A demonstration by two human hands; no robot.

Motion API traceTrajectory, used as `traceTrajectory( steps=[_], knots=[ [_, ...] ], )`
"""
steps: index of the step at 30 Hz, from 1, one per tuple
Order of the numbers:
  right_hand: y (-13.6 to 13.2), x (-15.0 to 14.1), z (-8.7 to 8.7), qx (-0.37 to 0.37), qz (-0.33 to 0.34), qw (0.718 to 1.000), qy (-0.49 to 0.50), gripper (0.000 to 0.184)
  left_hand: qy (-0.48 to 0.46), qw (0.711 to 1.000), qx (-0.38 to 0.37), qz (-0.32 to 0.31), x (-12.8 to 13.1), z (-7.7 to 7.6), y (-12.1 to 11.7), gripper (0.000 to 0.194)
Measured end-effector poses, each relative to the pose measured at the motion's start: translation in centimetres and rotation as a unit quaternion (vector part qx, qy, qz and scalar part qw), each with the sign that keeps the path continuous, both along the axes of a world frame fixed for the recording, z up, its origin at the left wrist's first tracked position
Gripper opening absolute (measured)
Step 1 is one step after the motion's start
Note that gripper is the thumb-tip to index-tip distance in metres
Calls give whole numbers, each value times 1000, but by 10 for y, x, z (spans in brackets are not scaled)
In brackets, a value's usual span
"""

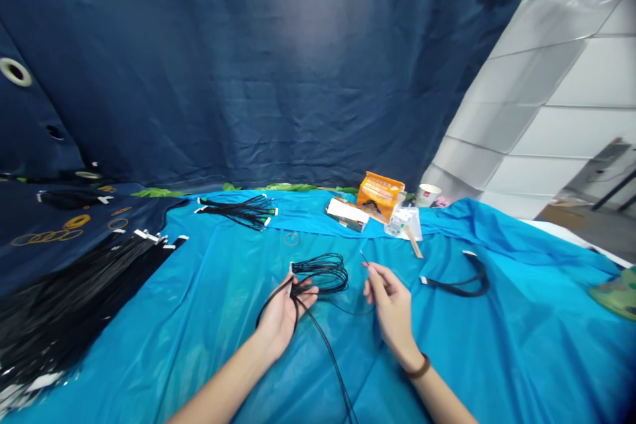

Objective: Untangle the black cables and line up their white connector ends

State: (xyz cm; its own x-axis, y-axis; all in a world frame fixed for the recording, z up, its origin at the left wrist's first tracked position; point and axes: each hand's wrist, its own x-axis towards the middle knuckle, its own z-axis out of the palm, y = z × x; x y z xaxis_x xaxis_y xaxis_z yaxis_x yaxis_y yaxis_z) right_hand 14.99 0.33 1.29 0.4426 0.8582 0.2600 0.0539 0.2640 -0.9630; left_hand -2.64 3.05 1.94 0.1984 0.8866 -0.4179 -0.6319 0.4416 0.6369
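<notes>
Black cables (338, 274) loop from the clasping left hand (279, 318); right hand (391, 303) pinches thin wire (364, 256).

From my station I count two hands, a left hand (279, 319) and a right hand (394, 310); one brown bracelet (421, 368); one black cable coil (325, 273); one thin wire (364, 256); one U-bent cable bundle (483, 283) with two white connectors (470, 254); one orange packet (379, 197); one paper cup (428, 195); one small box (348, 213). I cannot count the strands in the cable heap (84, 308).
</notes>
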Motion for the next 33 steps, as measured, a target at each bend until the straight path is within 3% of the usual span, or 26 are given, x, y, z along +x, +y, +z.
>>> traceTrajectory(
  steps=[10,17,26,33],
  knots=[
    [3,1,-2,-18,-20,998,-48,33,6,999,20,-39,2,1,-7,17],
    [2,9,4,25,-75,993,-90,28,12,999,34,-34,1,-1,-5,12],
    [10,29,11,36,-111,988,97,32,6,999,24,-29,1,-5,-4,10],
    [9,32,16,18,-121,980,156,33,-1,999,22,-35,1,-6,-2,7]
  ],
)
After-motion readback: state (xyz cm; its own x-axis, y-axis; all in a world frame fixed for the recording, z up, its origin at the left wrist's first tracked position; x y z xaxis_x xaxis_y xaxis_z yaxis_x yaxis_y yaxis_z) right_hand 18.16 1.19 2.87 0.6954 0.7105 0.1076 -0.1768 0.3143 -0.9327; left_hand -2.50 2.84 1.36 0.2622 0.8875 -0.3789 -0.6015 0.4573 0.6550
